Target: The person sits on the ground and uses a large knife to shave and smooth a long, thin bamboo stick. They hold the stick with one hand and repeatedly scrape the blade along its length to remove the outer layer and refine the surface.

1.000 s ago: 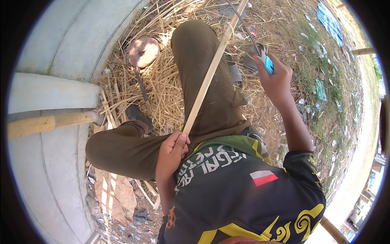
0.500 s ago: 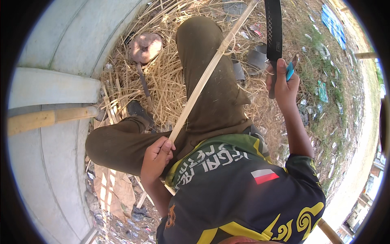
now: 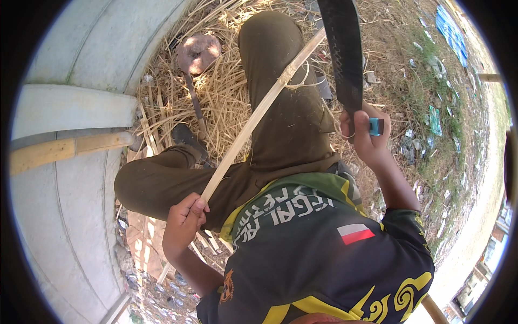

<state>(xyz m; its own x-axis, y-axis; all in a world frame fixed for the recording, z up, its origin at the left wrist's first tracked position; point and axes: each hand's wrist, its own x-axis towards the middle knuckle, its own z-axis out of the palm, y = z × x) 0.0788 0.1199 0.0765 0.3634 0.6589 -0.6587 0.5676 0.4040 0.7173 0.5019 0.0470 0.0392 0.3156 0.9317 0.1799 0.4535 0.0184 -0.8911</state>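
Note:
My left hand [image 3: 185, 220] is closed in a pinch around the lower end of a long pale bamboo strip [image 3: 249, 127]. The strip slants up and away across my raised thigh, and a thin curl [image 3: 303, 76] hangs from its side. My right hand [image 3: 371, 141] grips the handle of a machete [image 3: 344, 56], its broad dark blade pointing away from me. The blade's lower edge lies just right of the strip's far end; whether they touch I cannot tell. A small teal piece with a dark flat end [image 3: 375, 127] sits against the fingers of that right hand.
Straw-like shavings [image 3: 226, 89] cover the ground around my legs. A round pinkish stone [image 3: 198, 54] and a dark long tool [image 3: 194, 102] lie on them. White wall panels [image 3: 81, 108] and a bamboo pole [image 3: 70, 154] stand left. Litter and a blue-white sheet [image 3: 451, 35] lie right.
My left hand has moved left and down, drawing the bamboo strip back with it. The machete has swung left and come closer to me, and my right hand has turned and lowered.

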